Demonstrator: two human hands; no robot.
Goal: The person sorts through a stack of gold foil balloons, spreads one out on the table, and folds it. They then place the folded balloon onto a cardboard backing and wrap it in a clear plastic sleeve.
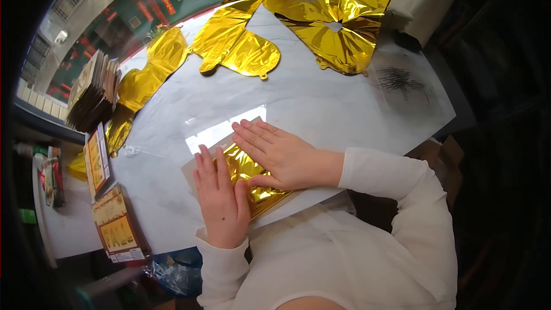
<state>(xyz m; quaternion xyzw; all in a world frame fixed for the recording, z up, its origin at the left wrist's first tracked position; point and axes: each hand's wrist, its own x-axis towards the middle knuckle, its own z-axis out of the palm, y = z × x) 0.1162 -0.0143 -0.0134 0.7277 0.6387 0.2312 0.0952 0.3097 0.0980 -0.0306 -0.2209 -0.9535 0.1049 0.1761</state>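
A folded gold foil balloon lies on a flat greyish card near the front edge of the table. My left hand rests along the foil's left side, fingers extended and slightly apart. From the right, my right hand lies flat over the upper part of the foil, its fingers stretched out. Both hands touch the foil, and part of it is hidden under them. Glossy clear plastic reflects light just beyond my fingertips.
Three flat gold letter balloons lie across the back: one at left, one in the middle and one at right. Cardboard stacks and printed packs line the left edge. Dark thin strands sit at right.
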